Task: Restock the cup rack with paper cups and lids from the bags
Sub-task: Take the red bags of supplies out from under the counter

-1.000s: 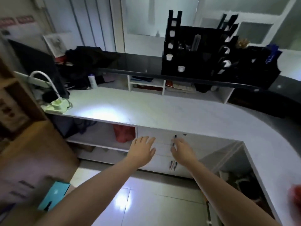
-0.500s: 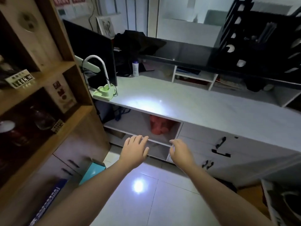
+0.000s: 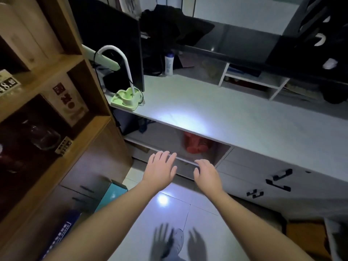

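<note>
Below the table (image 3: 235, 117) your view has swung left from the cup rack (image 3: 320, 40), and your left hand (image 3: 160, 169) and right hand (image 3: 207, 174), both empty with fingers spread, now reach toward the red bag (image 3: 195, 145) on the lower shelf (image 3: 162, 140).

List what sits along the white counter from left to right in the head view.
Green lamp base → white bottle → open white cubby shelves → black cup rack at the far right edge.

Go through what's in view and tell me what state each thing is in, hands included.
left hand: open, empty
right hand: open, empty
red bag: on the shelf under the counter
desk lamp: standing on counter
white bottle: upright
drawers: closed
</note>
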The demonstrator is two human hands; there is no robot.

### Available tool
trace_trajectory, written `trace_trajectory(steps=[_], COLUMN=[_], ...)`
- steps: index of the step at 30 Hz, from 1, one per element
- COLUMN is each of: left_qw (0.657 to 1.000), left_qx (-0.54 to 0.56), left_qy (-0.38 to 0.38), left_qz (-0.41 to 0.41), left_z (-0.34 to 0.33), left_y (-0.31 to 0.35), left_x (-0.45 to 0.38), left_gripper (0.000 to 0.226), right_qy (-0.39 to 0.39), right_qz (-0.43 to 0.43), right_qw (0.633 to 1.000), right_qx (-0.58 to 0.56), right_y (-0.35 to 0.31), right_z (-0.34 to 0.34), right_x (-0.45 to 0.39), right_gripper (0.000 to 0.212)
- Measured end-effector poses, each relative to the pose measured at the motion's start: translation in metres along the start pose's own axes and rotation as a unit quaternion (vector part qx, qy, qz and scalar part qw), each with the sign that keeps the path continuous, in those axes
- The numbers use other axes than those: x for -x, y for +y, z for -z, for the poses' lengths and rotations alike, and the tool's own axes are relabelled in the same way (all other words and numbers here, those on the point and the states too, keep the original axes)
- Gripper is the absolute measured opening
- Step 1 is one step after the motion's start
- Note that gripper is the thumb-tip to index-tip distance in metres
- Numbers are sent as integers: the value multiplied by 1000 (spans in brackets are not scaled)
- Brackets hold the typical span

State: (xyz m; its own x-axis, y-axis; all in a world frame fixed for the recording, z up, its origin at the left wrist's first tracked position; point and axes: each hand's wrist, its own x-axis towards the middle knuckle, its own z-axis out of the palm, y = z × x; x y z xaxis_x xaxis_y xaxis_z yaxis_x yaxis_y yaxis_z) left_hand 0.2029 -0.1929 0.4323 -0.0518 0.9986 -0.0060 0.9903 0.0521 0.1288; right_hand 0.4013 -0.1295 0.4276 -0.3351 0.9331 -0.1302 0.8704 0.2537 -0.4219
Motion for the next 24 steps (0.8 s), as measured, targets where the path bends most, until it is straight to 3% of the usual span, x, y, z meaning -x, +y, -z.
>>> trace_trajectory(steps=[8, 20, 24], left_qw=[999, 991, 988], left_qx=[-2, 18, -9], left_qy=[-22, 42, 65], left_qz=[-45, -128, -139], left_z=[-57, -227, -290], left_y=[-39, -102, -115], left_x=[-69, -169, -206], left_gripper=[53, 51, 48], right_qy=[5, 135, 176], right_qz=[-48, -115, -133], right_qw=[999, 984, 975], right_qx=[2, -32, 5], right_y=[-2, 41, 71], right_z=[-50, -206, -254], right_x=[-71, -176, -215], right_gripper=[39, 32, 28])
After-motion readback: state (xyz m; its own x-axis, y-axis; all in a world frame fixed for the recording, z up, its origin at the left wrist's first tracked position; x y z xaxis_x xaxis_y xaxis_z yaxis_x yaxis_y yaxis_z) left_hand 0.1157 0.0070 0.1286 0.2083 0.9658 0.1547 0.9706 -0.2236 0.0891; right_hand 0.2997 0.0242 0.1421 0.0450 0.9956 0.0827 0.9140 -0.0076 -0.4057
